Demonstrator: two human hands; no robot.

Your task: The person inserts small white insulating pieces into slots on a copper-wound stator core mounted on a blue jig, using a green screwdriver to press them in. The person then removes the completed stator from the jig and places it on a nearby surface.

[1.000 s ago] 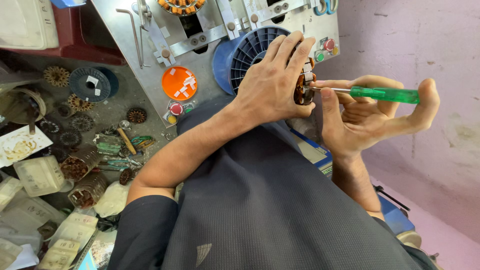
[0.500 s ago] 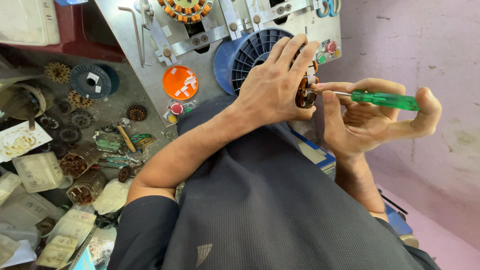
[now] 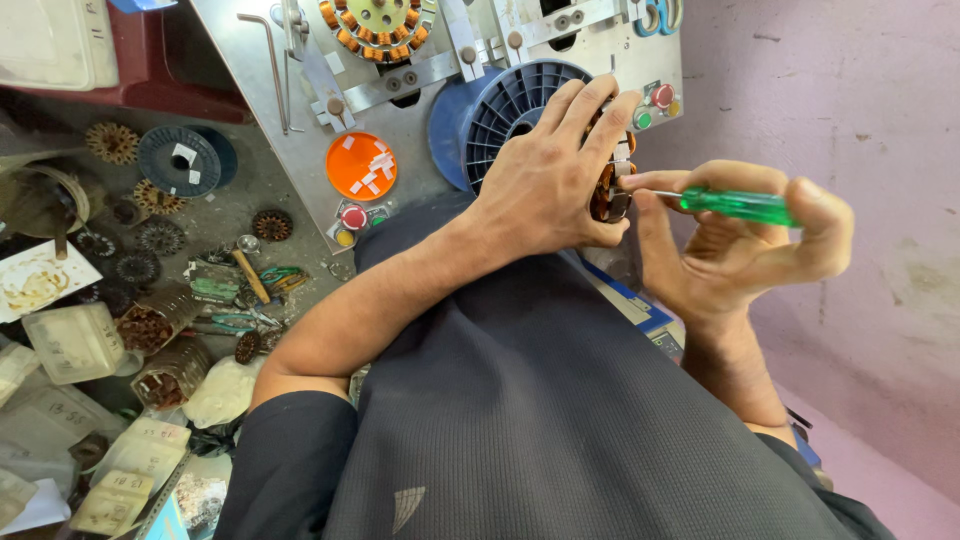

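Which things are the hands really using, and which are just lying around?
In use:
- left hand gripping the copper-wound motor part
- right hand holding the green screwdriver, tip at that part

Lying about:
- orange disc
- blue spool
- dark reel
- loose wound cores
- plastic boxes

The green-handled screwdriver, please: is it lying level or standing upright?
Roughly level: the green-handled screwdriver lies across the right hand, tip toward the copper-wound part in the left hand.

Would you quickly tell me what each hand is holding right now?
Left hand: closed on the copper-wound motor part.
Right hand: closed on the green screwdriver.
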